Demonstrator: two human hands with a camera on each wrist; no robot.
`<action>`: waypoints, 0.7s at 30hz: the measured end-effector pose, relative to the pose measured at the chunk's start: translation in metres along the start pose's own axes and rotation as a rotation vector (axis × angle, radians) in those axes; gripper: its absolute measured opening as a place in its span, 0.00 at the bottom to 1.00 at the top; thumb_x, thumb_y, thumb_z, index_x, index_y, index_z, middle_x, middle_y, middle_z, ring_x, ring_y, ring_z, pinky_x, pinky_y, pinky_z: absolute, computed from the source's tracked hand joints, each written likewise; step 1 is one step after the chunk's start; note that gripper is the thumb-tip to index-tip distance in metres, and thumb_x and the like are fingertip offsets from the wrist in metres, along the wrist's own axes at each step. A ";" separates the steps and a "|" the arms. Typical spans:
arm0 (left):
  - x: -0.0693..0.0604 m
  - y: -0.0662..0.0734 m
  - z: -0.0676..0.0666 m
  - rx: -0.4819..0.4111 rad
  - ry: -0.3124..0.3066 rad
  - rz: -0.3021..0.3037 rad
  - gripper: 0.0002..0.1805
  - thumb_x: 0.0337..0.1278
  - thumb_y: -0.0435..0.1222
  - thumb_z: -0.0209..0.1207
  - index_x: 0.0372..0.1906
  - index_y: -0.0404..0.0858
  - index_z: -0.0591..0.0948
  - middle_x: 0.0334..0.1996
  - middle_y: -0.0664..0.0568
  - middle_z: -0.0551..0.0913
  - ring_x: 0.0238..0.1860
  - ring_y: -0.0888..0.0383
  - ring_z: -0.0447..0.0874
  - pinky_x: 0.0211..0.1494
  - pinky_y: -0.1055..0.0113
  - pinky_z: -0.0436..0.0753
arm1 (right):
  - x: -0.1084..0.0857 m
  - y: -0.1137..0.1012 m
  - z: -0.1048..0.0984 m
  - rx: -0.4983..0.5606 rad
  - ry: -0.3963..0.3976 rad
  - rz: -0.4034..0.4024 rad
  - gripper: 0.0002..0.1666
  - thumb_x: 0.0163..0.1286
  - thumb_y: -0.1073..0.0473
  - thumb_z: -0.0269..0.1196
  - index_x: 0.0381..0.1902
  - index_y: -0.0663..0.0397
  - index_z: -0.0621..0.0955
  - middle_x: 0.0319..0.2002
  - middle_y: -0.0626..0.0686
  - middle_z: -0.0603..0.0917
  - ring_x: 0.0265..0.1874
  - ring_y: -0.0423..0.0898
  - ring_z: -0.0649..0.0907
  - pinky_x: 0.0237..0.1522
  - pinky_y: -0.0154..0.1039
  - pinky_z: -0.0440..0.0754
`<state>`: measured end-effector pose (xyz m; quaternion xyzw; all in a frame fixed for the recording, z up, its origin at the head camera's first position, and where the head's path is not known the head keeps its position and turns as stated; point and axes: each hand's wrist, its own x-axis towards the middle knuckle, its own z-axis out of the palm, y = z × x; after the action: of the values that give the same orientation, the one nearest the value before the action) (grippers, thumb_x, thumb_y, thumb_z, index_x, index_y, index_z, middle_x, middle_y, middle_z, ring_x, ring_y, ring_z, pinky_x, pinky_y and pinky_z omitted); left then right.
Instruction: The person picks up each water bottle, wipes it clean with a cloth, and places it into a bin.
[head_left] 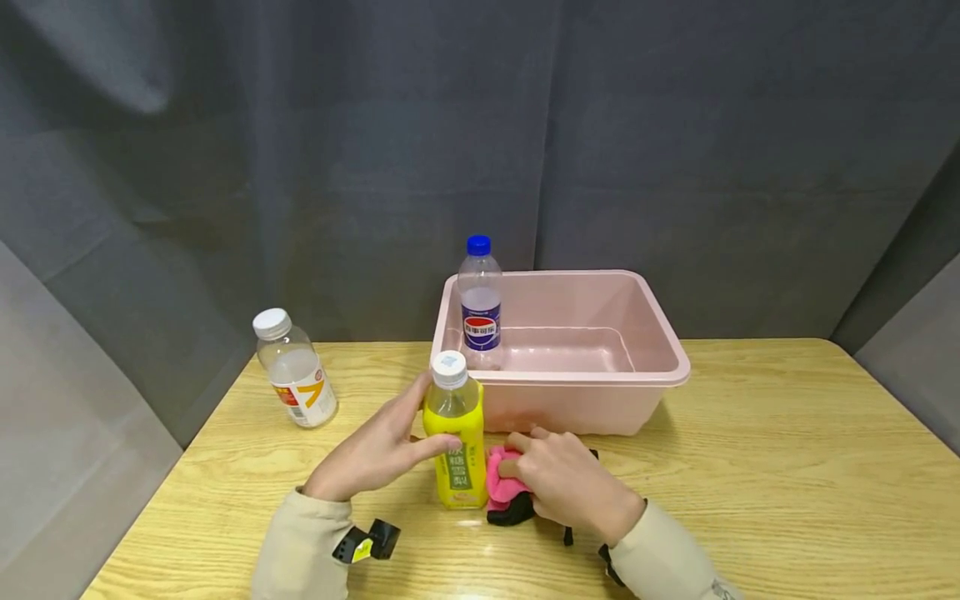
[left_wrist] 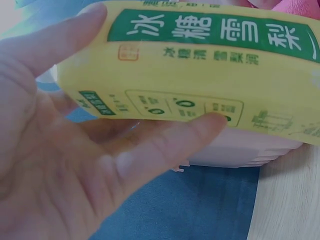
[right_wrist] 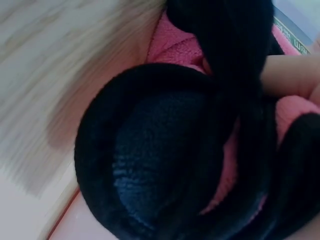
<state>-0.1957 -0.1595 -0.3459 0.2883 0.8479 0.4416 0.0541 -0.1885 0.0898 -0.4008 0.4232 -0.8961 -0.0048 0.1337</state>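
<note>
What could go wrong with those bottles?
The yellow bottle might slip or tip if the left hand loosens, or the right hand bumps it with the pink-and-black cloth beside it. The blue-capped bottle stands upright in the pink tub, so a knock could topple it.

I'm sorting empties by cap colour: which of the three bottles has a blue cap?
The blue-labelled bottle standing in the pink basin. The yellow-wrapped bottle held by the left hand and the bottle farthest left are both white-capped.

Head cam bright; glare on table (head_left: pixel 780 475); wrist cams hazy — R dimmer
</note>
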 end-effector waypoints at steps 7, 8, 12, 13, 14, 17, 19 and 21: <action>-0.001 0.000 0.000 0.001 -0.003 -0.049 0.49 0.67 0.40 0.65 0.82 0.38 0.48 0.76 0.37 0.60 0.72 0.38 0.64 0.68 0.41 0.72 | -0.001 0.001 -0.006 0.010 0.046 -0.015 0.19 0.47 0.68 0.75 0.36 0.43 0.88 0.42 0.50 0.85 0.38 0.50 0.82 0.26 0.40 0.81; -0.001 0.000 0.000 0.002 -0.003 -0.053 0.49 0.67 0.41 0.65 0.82 0.38 0.48 0.76 0.37 0.59 0.72 0.38 0.63 0.68 0.41 0.72 | -0.002 0.002 -0.008 0.022 0.062 -0.014 0.20 0.45 0.68 0.76 0.37 0.43 0.88 0.42 0.50 0.85 0.38 0.50 0.83 0.26 0.41 0.81; -0.001 0.000 0.000 0.000 -0.005 -0.057 0.49 0.67 0.41 0.65 0.82 0.39 0.48 0.76 0.37 0.60 0.73 0.38 0.63 0.68 0.41 0.72 | -0.003 0.005 -0.021 0.091 0.174 0.007 0.27 0.41 0.69 0.76 0.43 0.45 0.88 0.44 0.51 0.84 0.39 0.51 0.84 0.33 0.45 0.86; -0.001 0.000 0.000 -0.002 -0.006 -0.056 0.49 0.67 0.41 0.65 0.82 0.39 0.48 0.76 0.37 0.60 0.73 0.38 0.63 0.68 0.40 0.71 | -0.003 0.006 -0.025 0.111 0.221 0.014 0.28 0.41 0.71 0.75 0.44 0.45 0.88 0.44 0.51 0.85 0.40 0.51 0.84 0.34 0.46 0.86; -0.001 0.000 0.000 -0.002 -0.007 -0.056 0.49 0.67 0.41 0.65 0.82 0.39 0.48 0.76 0.37 0.60 0.73 0.38 0.63 0.68 0.40 0.71 | -0.003 0.007 -0.028 0.133 0.275 0.022 0.30 0.41 0.73 0.74 0.45 0.46 0.88 0.46 0.52 0.85 0.42 0.52 0.85 0.37 0.47 0.87; 0.000 0.000 0.000 -0.007 -0.011 -0.049 0.49 0.67 0.40 0.65 0.82 0.39 0.47 0.76 0.37 0.61 0.72 0.39 0.64 0.67 0.41 0.72 | -0.003 0.008 -0.037 0.213 0.478 0.039 0.33 0.41 0.78 0.69 0.47 0.51 0.88 0.51 0.56 0.84 0.46 0.54 0.84 0.42 0.51 0.87; 0.000 -0.001 0.000 -0.007 -0.012 -0.040 0.49 0.67 0.41 0.65 0.82 0.39 0.48 0.75 0.38 0.62 0.71 0.39 0.65 0.66 0.41 0.74 | -0.002 0.009 -0.040 0.255 0.604 0.037 0.34 0.41 0.81 0.65 0.48 0.54 0.88 0.53 0.58 0.83 0.48 0.56 0.83 0.47 0.54 0.86; -0.001 -0.002 0.000 -0.010 -0.014 -0.033 0.49 0.67 0.41 0.65 0.82 0.40 0.48 0.74 0.38 0.63 0.71 0.39 0.66 0.65 0.42 0.75 | -0.001 0.009 -0.040 0.276 0.688 0.026 0.35 0.40 0.82 0.63 0.49 0.56 0.88 0.54 0.60 0.82 0.49 0.58 0.83 0.49 0.56 0.85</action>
<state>-0.1958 -0.1610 -0.3476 0.2770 0.8499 0.4430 0.0687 -0.1848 0.1009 -0.3615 0.4026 -0.7964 0.2601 0.3687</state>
